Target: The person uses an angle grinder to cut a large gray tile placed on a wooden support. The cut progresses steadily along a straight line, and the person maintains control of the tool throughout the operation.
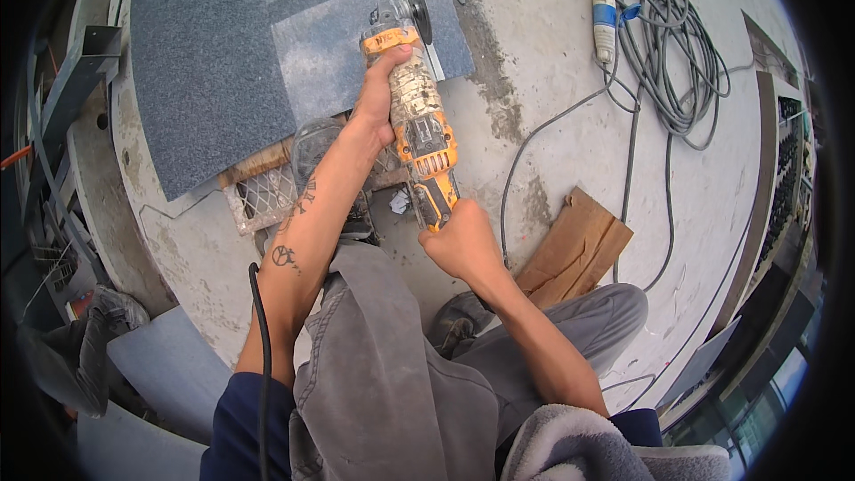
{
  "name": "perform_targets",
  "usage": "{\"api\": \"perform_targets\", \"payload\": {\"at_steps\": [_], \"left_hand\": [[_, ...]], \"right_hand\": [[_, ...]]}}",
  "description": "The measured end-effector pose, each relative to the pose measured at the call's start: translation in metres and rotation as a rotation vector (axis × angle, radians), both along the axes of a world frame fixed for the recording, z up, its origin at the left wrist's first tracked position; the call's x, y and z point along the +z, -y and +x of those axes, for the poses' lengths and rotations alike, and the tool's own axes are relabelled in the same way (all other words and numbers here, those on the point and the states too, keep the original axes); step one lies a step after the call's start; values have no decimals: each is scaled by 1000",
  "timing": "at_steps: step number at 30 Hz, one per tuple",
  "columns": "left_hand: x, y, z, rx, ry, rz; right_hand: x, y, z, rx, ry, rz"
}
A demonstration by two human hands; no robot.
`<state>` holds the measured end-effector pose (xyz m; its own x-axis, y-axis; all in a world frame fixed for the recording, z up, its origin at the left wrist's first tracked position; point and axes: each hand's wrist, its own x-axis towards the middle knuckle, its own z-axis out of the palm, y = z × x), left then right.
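An orange and black angle grinder (417, 98), dusty and partly wrapped in worn pale tape, is gripped in both my hands. My left hand (378, 98) wraps round its body just behind the head. Lower down, my right hand (465, 242) is closed on the rear handle. The dark cutting disc (419, 11) stands on edge over the right side of a grey speckled stone slab (209, 80). A pale metal straightedge (435, 64) runs along the slab beside the disc. Whether the disc touches the stone I cannot tell.
Under the slab's near edge are a plastic crate (254, 205) and wood. Torn brown cardboard (574, 245) lies right of my knees. Coiled grey cable (686, 53) with a blue and white connector (605, 18) covers the far-right floor. A black cord (261, 338) crosses my left arm.
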<state>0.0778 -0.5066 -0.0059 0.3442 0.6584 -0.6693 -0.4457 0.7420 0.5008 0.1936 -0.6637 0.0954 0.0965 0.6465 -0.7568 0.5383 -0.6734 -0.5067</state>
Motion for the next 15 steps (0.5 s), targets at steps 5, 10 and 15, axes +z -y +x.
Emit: {"api": "perform_targets", "payload": {"at_steps": [5,10,15], "left_hand": [[13,51,9,14,-7,-15],[2,9,3,-6,6,6],[-7,-21,-3,-16,9,36]], "right_hand": [[15,41,6,-25,18,-115],[-4,8,2,-18,5,-17],[-13,-18,-2,-20,-22,-29]]}}
